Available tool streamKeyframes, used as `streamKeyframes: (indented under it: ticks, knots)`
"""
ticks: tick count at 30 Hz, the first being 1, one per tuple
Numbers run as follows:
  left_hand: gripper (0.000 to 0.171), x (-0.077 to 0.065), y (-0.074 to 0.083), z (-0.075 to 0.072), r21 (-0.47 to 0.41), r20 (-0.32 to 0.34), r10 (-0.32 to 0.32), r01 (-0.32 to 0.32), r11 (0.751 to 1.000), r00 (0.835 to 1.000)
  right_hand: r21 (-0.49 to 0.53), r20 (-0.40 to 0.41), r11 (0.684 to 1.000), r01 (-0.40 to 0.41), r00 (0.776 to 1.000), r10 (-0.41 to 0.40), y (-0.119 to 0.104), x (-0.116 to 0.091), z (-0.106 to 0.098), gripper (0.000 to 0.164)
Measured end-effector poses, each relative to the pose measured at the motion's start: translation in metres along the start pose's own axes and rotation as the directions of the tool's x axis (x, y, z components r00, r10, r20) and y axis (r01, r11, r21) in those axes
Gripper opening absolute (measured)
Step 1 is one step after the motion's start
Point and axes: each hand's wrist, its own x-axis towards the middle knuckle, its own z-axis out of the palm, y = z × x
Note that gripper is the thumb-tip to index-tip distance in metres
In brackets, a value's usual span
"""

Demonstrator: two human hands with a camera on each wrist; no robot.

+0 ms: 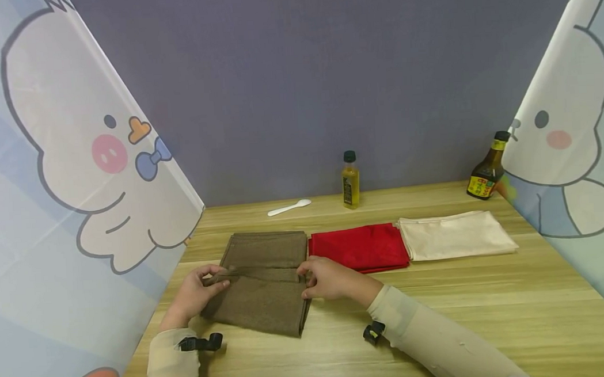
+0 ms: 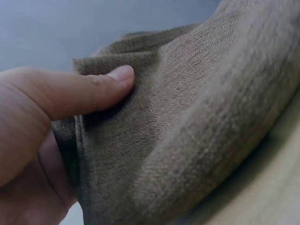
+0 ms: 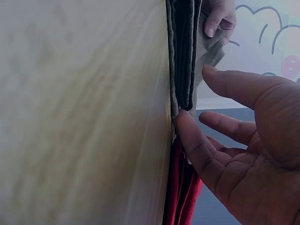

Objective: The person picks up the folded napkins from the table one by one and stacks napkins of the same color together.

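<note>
A folded brown cloth [image 1: 267,300] lies on the left part of the table, with a raised fold across its middle. My left hand [image 1: 194,293] pinches the left end of this fold; in the left wrist view the thumb [image 2: 105,89] presses on the layered cloth [image 2: 187,93]. My right hand [image 1: 330,278] is at the right edge of the brown cloth. In the right wrist view, a fingertip [image 3: 185,119] touches the stacked edge of the brown cloth [image 3: 183,51], while the thumb stands apart from that finger. Beside the brown cloth lies a folded red cloth [image 1: 360,248].
A folded cream cloth [image 1: 455,235] lies right of the red one. Behind them are a white spoon [image 1: 289,207], a small bottle of yellow liquid [image 1: 351,185] and a dark sauce bottle [image 1: 487,171]. Printed curtains [image 1: 65,226] flank the wooden table [image 1: 444,312]; a grey wall [image 1: 327,83] stands behind.
</note>
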Motion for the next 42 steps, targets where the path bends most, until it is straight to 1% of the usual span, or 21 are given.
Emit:
streamKeyframes:
  ticks: [2,4,8,9,11,14,18,23,28,32,39,42]
  knots:
    - [0.025,0.000,0.000,0.000,-0.028,-0.019,0.015,-0.016,0.999,1.000,-0.002,-0.003,1.000,-0.002,1.000,0.002,0.000,0.000,0.000,0.056]
    - [0.025,-0.004,0.009,-0.001,-0.038,-0.034,0.024,-0.025,0.999,0.999,-0.001,-0.006,1.000,-0.008,1.000,0.008,0.000,0.001,0.001,0.061]
    - [0.025,-0.005,0.012,-0.002,-0.071,-0.064,0.029,-0.033,0.997,0.998,0.003,-0.009,1.000,-0.012,1.000,0.012,-0.001,0.002,0.001,0.069]
    - [0.025,-0.005,0.012,-0.002,-0.083,-0.071,0.035,-0.041,0.996,0.997,0.011,-0.009,1.000,-0.011,1.000,0.011,-0.001,0.002,0.001,0.070]
    - [0.026,-0.002,0.004,-0.002,-0.114,-0.089,0.044,-0.054,0.992,0.995,0.026,-0.009,1.000,-0.003,1.000,0.004,0.000,0.002,0.001,0.070]
    - [0.028,-0.003,0.005,0.000,-0.145,-0.106,0.042,-0.057,0.988,0.994,0.050,-0.005,0.999,0.009,1.000,-0.008,0.002,0.003,0.002,0.069]
    - [0.029,-0.002,0.006,0.002,-0.178,-0.111,0.041,-0.060,0.982,0.993,0.067,-0.002,0.998,0.022,1.000,-0.022,0.006,0.005,0.003,0.068]
    - [0.026,0.001,0.007,0.006,-0.212,-0.128,0.050,-0.077,0.974,0.991,0.081,0.006,0.996,0.029,1.000,-0.030,0.007,0.006,0.004,0.064]
    - [0.027,0.001,0.011,0.008,-0.203,-0.148,0.055,-0.085,0.975,0.987,0.080,-0.002,0.996,0.029,1.000,-0.029,0.007,0.007,0.005,0.054]
    - [0.028,0.000,0.012,0.009,-0.221,-0.145,0.049,-0.080,0.972,0.988,0.078,-0.016,0.996,0.041,0.999,-0.039,0.007,0.008,0.005,0.047]
    - [0.024,0.002,0.010,0.008,-0.242,-0.141,0.049,-0.082,0.967,0.989,0.079,-0.058,0.993,0.093,0.994,-0.088,0.008,0.007,0.004,0.037]
    - [0.027,0.002,0.011,0.008,-0.249,-0.127,0.048,-0.079,0.965,0.991,0.078,-0.078,0.993,0.092,0.993,-0.086,0.006,0.007,0.002,0.032]
